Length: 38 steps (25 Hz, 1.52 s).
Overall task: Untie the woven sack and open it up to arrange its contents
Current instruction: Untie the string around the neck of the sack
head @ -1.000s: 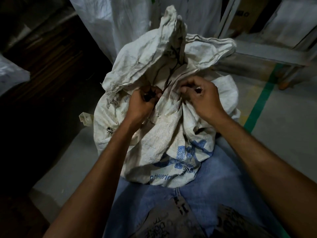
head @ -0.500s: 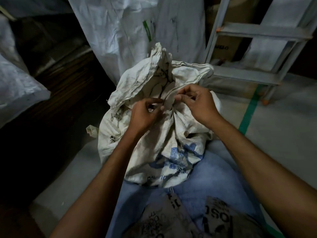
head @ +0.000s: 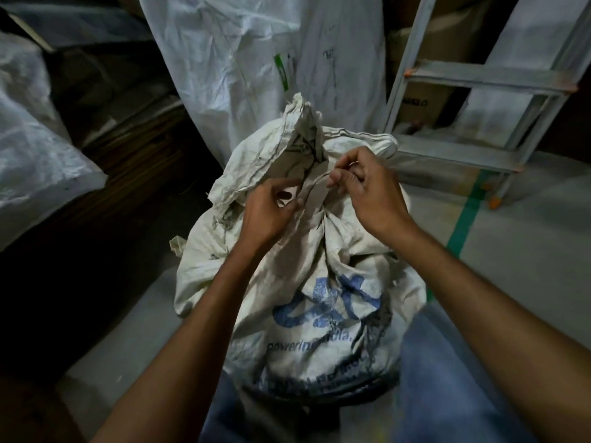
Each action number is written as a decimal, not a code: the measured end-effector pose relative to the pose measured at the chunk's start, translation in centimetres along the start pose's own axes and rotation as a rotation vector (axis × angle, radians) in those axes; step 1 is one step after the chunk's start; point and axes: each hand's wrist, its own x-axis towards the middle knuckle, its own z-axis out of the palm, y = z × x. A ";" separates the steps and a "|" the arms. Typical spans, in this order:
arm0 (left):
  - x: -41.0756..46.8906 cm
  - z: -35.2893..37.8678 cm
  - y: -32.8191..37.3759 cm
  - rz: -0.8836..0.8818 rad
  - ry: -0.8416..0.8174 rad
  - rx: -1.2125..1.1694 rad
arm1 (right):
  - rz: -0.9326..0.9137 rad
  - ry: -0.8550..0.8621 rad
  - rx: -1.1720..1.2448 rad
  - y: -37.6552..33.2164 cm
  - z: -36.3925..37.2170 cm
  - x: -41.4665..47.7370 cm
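The woven sack (head: 307, 282) is being kept upright on the floor (head: 511, 251), just in front of the person's knees, so its bunched neck is facing up. The gathered cloth is being steadied by the left hand (head: 265, 215), its grip half-curled against the folds. A thin tie (head: 315, 183) is being pinched closed by the right hand (head: 367, 190), seemingly to work it loose.

We are seeing a dim storeroom: grey concrete floor (head: 527, 257) carrying a green tape line (head: 465, 223), a grey stepladder (head: 473, 78) leaning right, big white woven bags (head: 256, 59) standing behind, cardboard boxes (head: 419, 103) beyond.
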 end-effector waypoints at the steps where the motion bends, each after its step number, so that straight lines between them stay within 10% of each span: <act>1: 0.3 -0.1 0.1 -0.020 0.027 -0.027 | 0.000 -0.008 -0.005 -0.2 0.0 0.0; 9: -4.2 -7.8 7.4 -0.268 0.145 -0.144 | 0.128 0.141 0.113 -10.5 -4.6 0.4; 20: -10.4 -31.8 26.0 -0.431 0.229 0.083 | 0.259 -0.107 0.204 -38.5 -7.6 -2.0; 38: -28.6 -68.5 17.9 -0.614 0.611 0.285 | 0.165 -0.425 0.360 -68.2 21.6 -13.3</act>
